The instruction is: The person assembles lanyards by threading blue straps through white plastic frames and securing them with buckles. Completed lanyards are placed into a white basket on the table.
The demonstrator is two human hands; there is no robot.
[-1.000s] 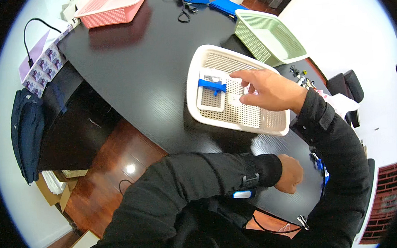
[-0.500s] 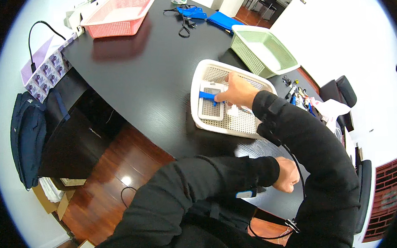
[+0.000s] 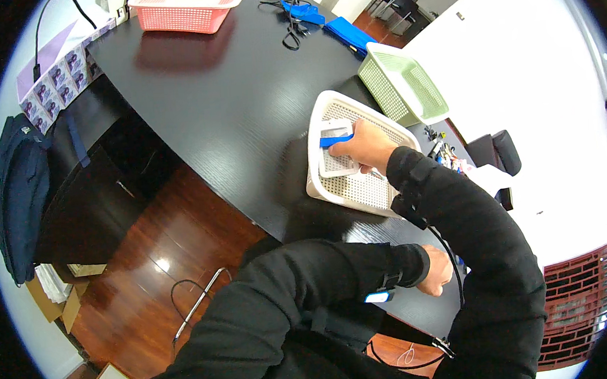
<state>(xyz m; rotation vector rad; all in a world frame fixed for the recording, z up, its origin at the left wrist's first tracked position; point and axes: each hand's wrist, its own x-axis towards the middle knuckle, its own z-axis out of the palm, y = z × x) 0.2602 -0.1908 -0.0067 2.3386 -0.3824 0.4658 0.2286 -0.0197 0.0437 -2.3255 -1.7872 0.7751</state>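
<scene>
A white mesh basket [image 3: 314,162] lies on the black table [image 3: 229,104] ahead of me. Inside it rests a flat white packet [image 3: 334,163] with a blue band [image 3: 330,141] across its top. My right hand [image 3: 369,147] reaches into the basket, with its fingers curled on the packet at the blue band. Lower down, my left hand [image 3: 439,271] is closed in a fist near the table's near edge, and nothing shows in it. Both my arms are in black sleeves.
A green basket [image 3: 403,86] stands just beyond the white one, and a pink basket [image 3: 188,5] sits at the far edge. Blue items [image 3: 349,32] and black cables [image 3: 293,27] lie far back. Pens [image 3: 444,152], an office chair [image 3: 497,153], a dark bag [image 3: 15,186].
My right hand went from hovering open over the basket to closing on the banded packet. My view shifted closer over the table. My left hand stays low.
</scene>
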